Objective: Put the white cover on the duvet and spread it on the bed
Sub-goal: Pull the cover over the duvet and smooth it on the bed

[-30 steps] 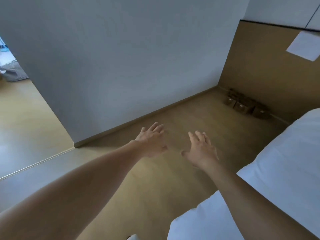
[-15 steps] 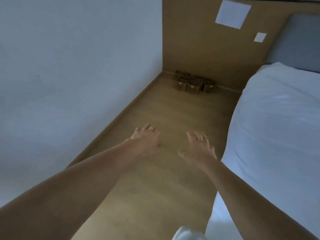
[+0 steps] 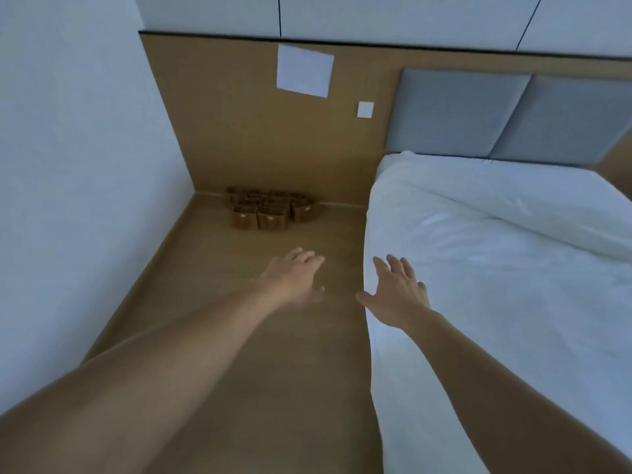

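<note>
Both hands empty, fingers released: left hand (image 3: 295,277) over floor (image 3: 273,371), right hand (image 3: 396,294) at bed's (image 3: 379,405) left edge. White-covered duvet (image 3: 496,268) lay spread, creased. Risk: uneven tugging could drag it off the side.

Left hand (image 3: 295,280) and right hand (image 3: 396,292) extended, fingers straight, holding nothing. White duvet (image 3: 496,268) lies on bed, right. Brown boxes (image 3: 270,210) on floor (image 3: 273,388) against wall.

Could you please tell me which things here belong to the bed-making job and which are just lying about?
Job: white duvet, left hand, right hand, both open and empty.
Lying about: brown boxes, paper sheet, grey headboard.
</note>
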Tool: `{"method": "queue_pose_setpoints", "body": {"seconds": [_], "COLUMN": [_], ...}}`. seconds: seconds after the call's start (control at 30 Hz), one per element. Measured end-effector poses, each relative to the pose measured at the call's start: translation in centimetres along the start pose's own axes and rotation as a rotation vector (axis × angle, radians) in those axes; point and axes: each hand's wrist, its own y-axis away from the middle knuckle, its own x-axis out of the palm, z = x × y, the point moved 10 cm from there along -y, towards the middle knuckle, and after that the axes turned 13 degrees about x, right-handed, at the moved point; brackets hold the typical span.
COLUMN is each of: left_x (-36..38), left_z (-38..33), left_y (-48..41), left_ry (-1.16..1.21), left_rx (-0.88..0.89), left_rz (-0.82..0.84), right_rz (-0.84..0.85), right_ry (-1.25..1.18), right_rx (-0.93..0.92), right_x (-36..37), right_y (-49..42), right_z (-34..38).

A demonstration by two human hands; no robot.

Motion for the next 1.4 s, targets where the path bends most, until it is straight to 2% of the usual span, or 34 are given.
{"method": "queue_pose_setpoints", "body": {"seconds": [0.57, 0.87, 1.03, 1.17, 1.4], "left_x": [-14.5, -17.0, -19.2, -22.3, -22.6], "left_z": [19.2, 17.9, 17.8, 17.4, 15.1], "left_y": [-33.2, -52.8, -64.4, -72.8, -87.3], "left_ry": [-0.097, -0.09, -0.116, -0.104, -0.187], "left_rx": [0.265, 0.419, 0.41, 0.402, 0.486], "left_rz": [0.032, 0.061, 0.131, 0.111, 0.181], "right_rz": [-0.088, -0.08, -0.067, -0.075, -0.032], "right_ry": [-0.092, -0.151, -0.205, -0.229, -0.293], "right_rx": [0.274, 0.434, 0.452, 0.471, 0.582], "right_x": [-8.2, -10.8, -13.3, -16.3, -16.1], "right_y": [-33.2, -49.4, -60.4, -67.2, -76.4], "right_z": [10.0, 3.9, 0.1, -3.2, -8.5]}}
